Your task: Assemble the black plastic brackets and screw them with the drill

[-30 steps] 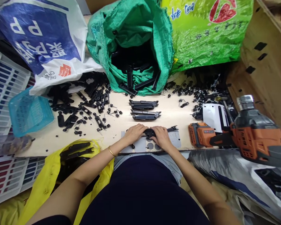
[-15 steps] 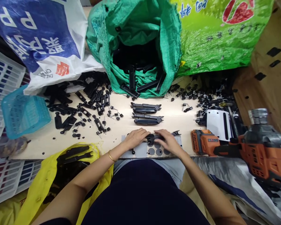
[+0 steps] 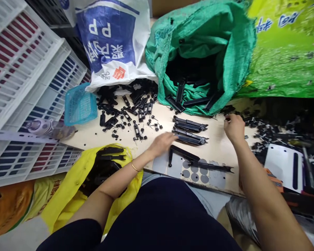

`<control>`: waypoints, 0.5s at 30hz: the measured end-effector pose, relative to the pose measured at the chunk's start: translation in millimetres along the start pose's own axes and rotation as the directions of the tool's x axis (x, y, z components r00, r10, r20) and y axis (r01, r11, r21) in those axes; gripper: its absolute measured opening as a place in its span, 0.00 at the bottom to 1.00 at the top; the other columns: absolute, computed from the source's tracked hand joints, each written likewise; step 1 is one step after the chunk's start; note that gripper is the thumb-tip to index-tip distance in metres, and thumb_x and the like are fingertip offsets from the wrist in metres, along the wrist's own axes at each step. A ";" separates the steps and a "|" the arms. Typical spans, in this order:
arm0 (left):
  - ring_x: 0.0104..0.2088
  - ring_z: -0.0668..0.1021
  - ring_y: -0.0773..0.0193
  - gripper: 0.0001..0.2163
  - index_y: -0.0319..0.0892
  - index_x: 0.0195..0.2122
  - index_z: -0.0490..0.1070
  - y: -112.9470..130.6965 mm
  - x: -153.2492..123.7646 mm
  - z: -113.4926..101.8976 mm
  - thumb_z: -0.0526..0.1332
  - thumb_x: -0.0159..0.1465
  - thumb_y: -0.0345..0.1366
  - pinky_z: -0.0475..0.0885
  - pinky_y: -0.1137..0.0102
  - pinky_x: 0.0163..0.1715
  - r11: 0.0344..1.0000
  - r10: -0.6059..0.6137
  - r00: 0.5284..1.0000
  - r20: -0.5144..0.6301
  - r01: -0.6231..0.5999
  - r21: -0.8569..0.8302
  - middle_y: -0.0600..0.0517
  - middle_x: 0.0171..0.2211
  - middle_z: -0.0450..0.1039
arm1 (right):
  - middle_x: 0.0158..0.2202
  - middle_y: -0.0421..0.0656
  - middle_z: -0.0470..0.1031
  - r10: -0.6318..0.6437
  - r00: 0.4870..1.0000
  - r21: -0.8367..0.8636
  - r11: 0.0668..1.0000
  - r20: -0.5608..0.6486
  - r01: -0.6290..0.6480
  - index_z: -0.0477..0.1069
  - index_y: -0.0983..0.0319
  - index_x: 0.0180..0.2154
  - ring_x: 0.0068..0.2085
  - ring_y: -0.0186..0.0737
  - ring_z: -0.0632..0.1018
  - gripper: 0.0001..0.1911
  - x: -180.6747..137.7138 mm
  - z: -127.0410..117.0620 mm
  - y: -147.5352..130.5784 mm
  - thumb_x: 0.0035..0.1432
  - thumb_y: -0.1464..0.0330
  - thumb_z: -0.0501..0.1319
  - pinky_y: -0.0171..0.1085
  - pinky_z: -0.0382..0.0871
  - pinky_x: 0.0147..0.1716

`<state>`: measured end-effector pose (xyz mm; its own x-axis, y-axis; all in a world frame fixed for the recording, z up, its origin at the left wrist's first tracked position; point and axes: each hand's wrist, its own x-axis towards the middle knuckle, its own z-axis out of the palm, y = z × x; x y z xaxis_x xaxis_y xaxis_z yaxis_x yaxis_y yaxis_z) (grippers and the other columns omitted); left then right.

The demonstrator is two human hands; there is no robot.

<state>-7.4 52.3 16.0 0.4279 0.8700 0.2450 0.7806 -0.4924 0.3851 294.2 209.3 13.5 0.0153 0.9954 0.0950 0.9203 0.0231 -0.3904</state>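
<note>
On the tabletop [image 3: 221,139] before you, a jointed black part [image 3: 185,153] lies spread across the grey panel [image 3: 217,178] near the front edge, clear of both your hands. Your left hand [image 3: 163,143] is blurred beside the left ends of two folded black assemblies [image 3: 189,126]; you cannot tell from this view whether it grips anything or touches them. Your right hand [image 3: 234,127] is out to the right, fingers drawn narrow, with a dark bit at the tips; whether they hold it cannot be told. Just beyond that hand, small black pieces with metal pins [image 3: 251,121] lie heaped. Behind the assemblies, the green sack [image 3: 159,59] gapes, long black pieces [image 3: 196,101] at its mouth.
</note>
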 end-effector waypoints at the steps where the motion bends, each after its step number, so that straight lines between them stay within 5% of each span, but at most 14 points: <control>1: 0.43 0.73 0.61 0.15 0.38 0.50 0.66 -15.1 -4.8 -4.3 0.51 0.63 0.24 0.73 0.66 0.41 0.991 -0.127 0.992 -0.021 0.128 0.034 0.45 0.41 0.71 | 0.40 0.52 0.73 0.046 0.998 0.096 0.994 -0.039 -0.042 0.70 0.65 0.42 0.37 0.46 0.75 0.15 -12.1 -6.8 0.4 0.51 0.72 0.55 0.47 0.68 0.42; 4: 0.45 0.72 0.58 0.16 0.40 0.50 0.66 -54.5 -12.1 -8.5 0.56 0.60 0.25 0.72 0.65 0.43 0.935 -0.337 0.941 0.031 0.331 0.128 0.46 0.43 0.69 | 0.31 0.43 0.74 0.180 0.983 0.460 0.871 0.036 -0.176 0.70 0.63 0.40 0.28 0.39 0.75 0.14 -66.4 -26.1 -2.6 0.49 0.68 0.58 0.43 0.71 0.35; 9: 0.45 0.73 0.58 0.13 0.42 0.46 0.70 -71.3 -13.0 -5.6 0.56 0.61 0.27 0.71 0.66 0.44 0.936 -0.347 0.935 0.075 0.340 0.096 0.47 0.40 0.71 | 0.26 0.40 0.73 0.061 0.926 0.723 0.607 0.371 -0.330 0.73 0.63 0.38 0.26 0.34 0.74 0.15 -163.5 -35.2 -25.6 0.49 0.62 0.63 0.37 0.71 0.31; 12: 0.43 0.74 0.60 0.10 0.41 0.43 0.72 -57.2 -19.0 -13.0 0.57 0.62 0.31 0.70 0.65 0.46 0.938 -0.342 0.936 -0.077 0.335 -0.092 0.47 0.39 0.72 | 0.28 0.41 0.75 0.047 0.913 0.721 0.598 0.405 -0.351 0.74 0.63 0.38 0.25 0.34 0.74 0.15 -190.6 -28.1 -30.9 0.50 0.61 0.62 0.36 0.71 0.28; 15: 0.36 0.76 0.66 0.10 0.40 0.42 0.73 -32.6 -25.5 -16.3 0.57 0.63 0.37 0.73 0.69 0.40 0.800 -0.483 0.867 -0.124 0.379 -0.466 0.49 0.37 0.74 | 0.28 0.42 0.75 0.019 0.925 0.680 0.673 0.379 -0.293 0.73 0.64 0.39 0.25 0.35 0.74 0.15 -195.0 -22.1 -27.1 0.53 0.61 0.59 0.37 0.71 0.26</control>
<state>-51.1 45.7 11.8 -0.0624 0.9887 0.1366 0.5738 -0.0764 0.8154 274.9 12.6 25.9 -0.1163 0.9566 -0.2672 0.3489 -0.2125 -0.9127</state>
